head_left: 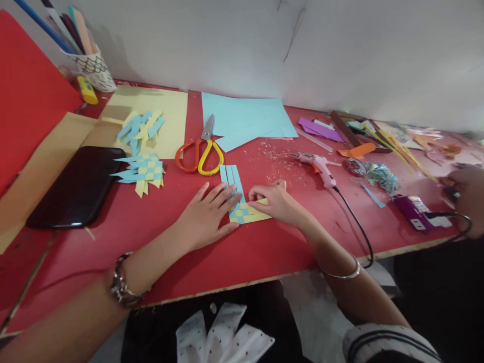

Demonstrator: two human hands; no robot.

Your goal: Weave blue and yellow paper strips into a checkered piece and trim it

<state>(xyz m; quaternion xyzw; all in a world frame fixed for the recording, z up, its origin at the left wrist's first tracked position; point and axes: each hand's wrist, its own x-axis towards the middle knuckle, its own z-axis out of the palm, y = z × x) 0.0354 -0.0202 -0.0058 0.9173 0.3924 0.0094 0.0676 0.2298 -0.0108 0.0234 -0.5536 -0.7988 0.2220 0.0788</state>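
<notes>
A small weave of blue and yellow paper strips [242, 213] lies on the red table, its blue ends pointing away from me and its yellow ends to the right. Flat on its left side rests my left hand [206, 217], fingers stretched out over the blue strips. My right hand [278, 201] is closed at the yellow ends, thumb and fingers pinching a yellow paper strip [261, 203]. The fingertips of that hand are partly hidden. A finished-looking woven piece [148, 169] with pointed ends sits farther left.
Scissors [204, 148] lie behind the weave, near blue paper [249, 118]. A pink glue gun [317, 166] with a black cord is to the right. A black phone-like slab [77, 186] and cut strips [141, 128] are left. Another person [469, 201] sits at the right edge.
</notes>
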